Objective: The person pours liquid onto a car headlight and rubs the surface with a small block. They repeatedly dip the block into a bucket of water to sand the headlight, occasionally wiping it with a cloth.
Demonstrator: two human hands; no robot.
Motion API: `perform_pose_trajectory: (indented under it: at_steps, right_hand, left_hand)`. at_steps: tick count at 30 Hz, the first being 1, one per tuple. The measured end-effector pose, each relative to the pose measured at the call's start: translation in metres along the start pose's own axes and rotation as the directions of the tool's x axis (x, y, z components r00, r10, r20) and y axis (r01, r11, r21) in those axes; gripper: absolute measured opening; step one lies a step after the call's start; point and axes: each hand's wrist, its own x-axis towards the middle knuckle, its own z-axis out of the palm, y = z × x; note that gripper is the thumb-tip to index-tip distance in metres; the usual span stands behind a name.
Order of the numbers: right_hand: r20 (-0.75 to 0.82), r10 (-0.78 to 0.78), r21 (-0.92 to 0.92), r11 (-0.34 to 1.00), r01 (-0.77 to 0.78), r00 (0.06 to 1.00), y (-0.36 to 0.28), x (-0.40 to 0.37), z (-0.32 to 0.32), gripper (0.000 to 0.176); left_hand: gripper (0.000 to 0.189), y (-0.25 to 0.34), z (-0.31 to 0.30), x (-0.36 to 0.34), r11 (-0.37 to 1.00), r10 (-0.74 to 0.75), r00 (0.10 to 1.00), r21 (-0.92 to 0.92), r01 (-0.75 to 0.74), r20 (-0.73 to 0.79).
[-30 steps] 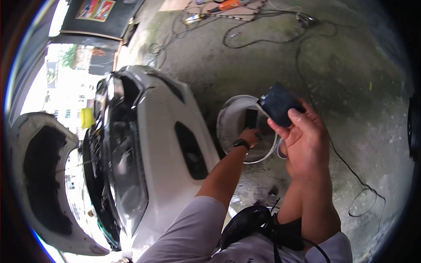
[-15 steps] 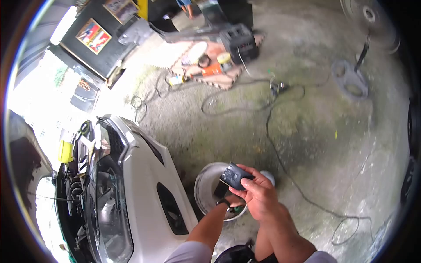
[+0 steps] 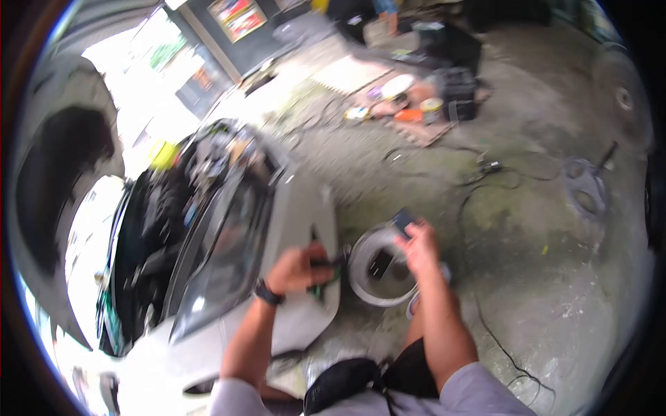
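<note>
A dark flat block (image 3: 403, 222) is gripped in my right hand (image 3: 421, 248), above the far right rim of a round pale bucket (image 3: 360, 283). Inside the bucket lies another dark rectangular piece (image 3: 379, 264). My left hand (image 3: 300, 269), with a dark band on its wrist, is blurred in front of the white car bumper (image 3: 295, 208), left of the bucket. Its fingers are curled round something dark with green beside it, too smeared to make out.
The car's open engine bay (image 3: 156, 236) is at the left. Farther off, a mat (image 3: 423, 135) carries several containers and a black box (image 3: 456, 93). A cable (image 3: 463, 208) runs over the floor. A person's legs (image 3: 392, 22) show at the top.
My left hand has come out of the bucket and moved left to the bumper. My right hand still holds the block, now farther up in view. The view has shifted.
</note>
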Motion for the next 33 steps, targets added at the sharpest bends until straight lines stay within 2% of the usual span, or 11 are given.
perform_pose_trajectory:
  at_steps: [1,3,5,9,11,12,14,17,27,31,33]
  right_hand:
    - [0.032,0.001,0.000,1.000,-0.001,0.999,0.005,0.007,-0.008,0.035]
    - [0.054,-0.021,-0.016,1.000,0.022,0.998,0.013,0.012,-0.018,0.035]
    - [0.086,-0.022,-0.011,1.000,0.023,0.996,0.020,0.017,-0.026,0.034]
    - [0.070,-0.019,-0.015,1.000,0.020,0.997,0.016,0.010,-0.031,0.035]
    - [0.061,-0.014,0.002,1.000,0.014,0.998,0.015,0.009,-0.034,0.035]
    - [0.041,-0.019,-0.004,1.000,0.019,0.999,0.014,0.009,-0.034,0.035]
    - [0.010,-0.031,0.003,1.000,0.031,0.999,0.010,0.009,-0.036,0.034]
    - [0.022,-0.041,-0.012,0.999,0.041,0.999,0.011,0.005,-0.034,0.031]
    - [0.045,0.028,-0.071,0.997,-0.025,0.999,0.009,0.009,-0.011,0.029]
    - [0.080,0.047,-0.124,0.992,-0.037,0.996,0.009,0.006,0.001,0.029]
    - [0.062,0.053,-0.175,0.984,-0.041,0.997,0.016,0.006,0.007,0.029]
  left_hand:
    - [0.037,0.039,-0.040,-0.020,0.971,-0.236,0.972,0.028,0.235,0.010]
    - [0.040,0.051,-0.094,-0.062,0.986,-0.154,0.971,0.032,0.163,-0.183]
    - [0.042,0.063,-0.138,-0.102,0.958,-0.216,0.912,0.103,0.267,-0.348]
    - [0.043,0.062,-0.181,-0.163,0.935,-0.270,0.840,0.079,0.345,-0.471]
    - [0.045,0.048,-0.173,-0.180,0.856,-0.156,0.832,0.348,0.383,-0.532]
    - [0.046,0.042,-0.160,-0.186,0.842,-0.264,0.849,0.320,0.435,-0.458]
    - [0.047,0.014,-0.130,-0.201,0.660,-0.040,0.970,0.722,0.206,-0.240]
    - [0.053,0.011,-0.099,-0.184,0.498,-0.071,0.992,0.858,0.126,-0.104]
    - [0.046,-0.051,-0.108,-0.031,0.470,-0.178,0.984,0.875,0.114,-0.033]
    - [0.041,-0.024,-0.109,-0.078,0.455,-0.204,0.979,0.885,0.099,-0.005]
    - [0.039,-0.011,-0.113,-0.116,0.464,-0.108,0.989,0.875,0.139,-0.099]
